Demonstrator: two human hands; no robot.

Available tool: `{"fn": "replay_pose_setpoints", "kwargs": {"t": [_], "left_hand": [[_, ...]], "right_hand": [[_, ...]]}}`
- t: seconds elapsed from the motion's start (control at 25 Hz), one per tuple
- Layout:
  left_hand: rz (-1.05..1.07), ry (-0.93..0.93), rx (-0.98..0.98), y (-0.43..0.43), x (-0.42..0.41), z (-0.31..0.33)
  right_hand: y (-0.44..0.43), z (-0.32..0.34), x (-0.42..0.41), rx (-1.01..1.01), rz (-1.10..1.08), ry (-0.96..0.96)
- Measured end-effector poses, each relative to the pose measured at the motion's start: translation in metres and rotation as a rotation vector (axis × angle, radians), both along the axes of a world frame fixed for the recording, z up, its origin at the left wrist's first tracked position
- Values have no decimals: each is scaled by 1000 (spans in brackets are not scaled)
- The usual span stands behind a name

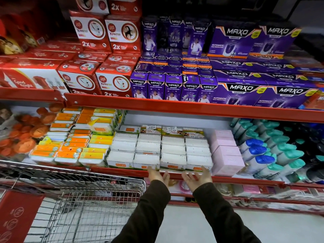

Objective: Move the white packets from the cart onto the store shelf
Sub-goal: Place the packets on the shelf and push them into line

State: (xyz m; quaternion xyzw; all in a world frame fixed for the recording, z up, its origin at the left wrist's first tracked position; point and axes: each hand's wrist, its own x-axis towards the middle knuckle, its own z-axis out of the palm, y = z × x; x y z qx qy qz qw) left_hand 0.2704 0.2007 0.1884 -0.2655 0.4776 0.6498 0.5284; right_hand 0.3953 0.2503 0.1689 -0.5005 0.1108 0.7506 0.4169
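Note:
Several white packets (159, 151) lie in rows on the lower store shelf (133, 171), filling its middle up to the red front rail. My left hand (158, 175) and my right hand (197, 176) are both held open, palms facing each other, just in front of the front row of packets at the rail. Neither hand holds anything. The wire cart (84, 195) stands at the lower left; the part of its basket that shows holds no packets.
Orange and yellow packets (73, 146) sit left of the white ones, pink boxes (226, 153) and capped bottles (266, 151) to the right. The upper shelf carries red boxes (98, 55) and purple boxes (231, 74). A lower shelf with goods runs below the rail.

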Motion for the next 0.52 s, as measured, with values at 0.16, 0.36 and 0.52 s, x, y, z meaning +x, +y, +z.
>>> {"fn": "replay_pose_setpoints", "kwargs": {"t": [0.16,0.36,0.52], "left_hand": [[102,64,-68,-6,-35,-8],[48,51,-3,-7,-51,2],[22,25,32,-5,-55,8]], "right_hand": [[-10,3,-30,-45,8,64],[-7,9,-45,-41,0,97],[-7,12,-51,-40,-14,72]]}}
